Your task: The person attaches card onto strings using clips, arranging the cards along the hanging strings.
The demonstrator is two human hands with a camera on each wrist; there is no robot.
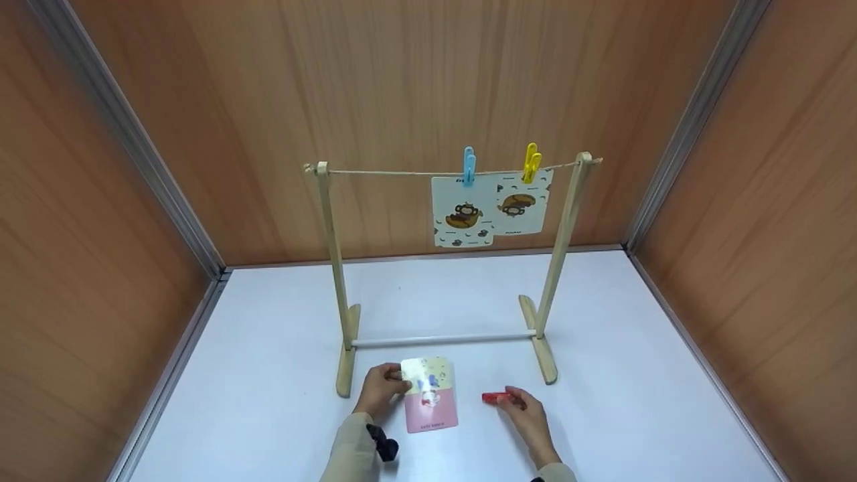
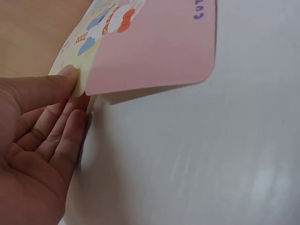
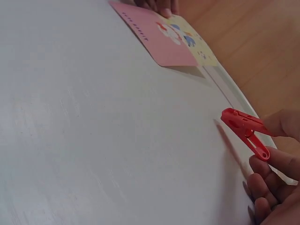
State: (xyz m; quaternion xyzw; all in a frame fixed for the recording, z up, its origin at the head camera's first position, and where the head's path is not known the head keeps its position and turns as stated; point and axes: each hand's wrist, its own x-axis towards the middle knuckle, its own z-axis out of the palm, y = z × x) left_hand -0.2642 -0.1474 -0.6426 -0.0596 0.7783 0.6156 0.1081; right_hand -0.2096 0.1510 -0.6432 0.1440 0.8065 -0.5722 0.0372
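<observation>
My left hand (image 1: 383,388) pinches the left edge of a pink and yellow card (image 1: 430,412) printed with a cartoon character. In the left wrist view the thumb lies on top of the card (image 2: 150,56) and the fingers are beneath; its near edge is raised off the table. My right hand (image 1: 527,416) holds a red clothespin (image 1: 494,397) by its handle ends, a short way right of the card. The right wrist view shows the clothespin (image 3: 243,129) between thumb and forefinger, just above the white surface, its clamping end pointing toward the card's side.
A wooden stand (image 1: 562,248) with a string (image 1: 395,173) rises behind the hands. A blue clothespin (image 1: 469,167) and a yellow clothespin (image 1: 531,164) hold two white monkey cards on its right half. Wood panels surround the white table (image 1: 268,375); a white bar (image 1: 442,340) joins the stand's feet.
</observation>
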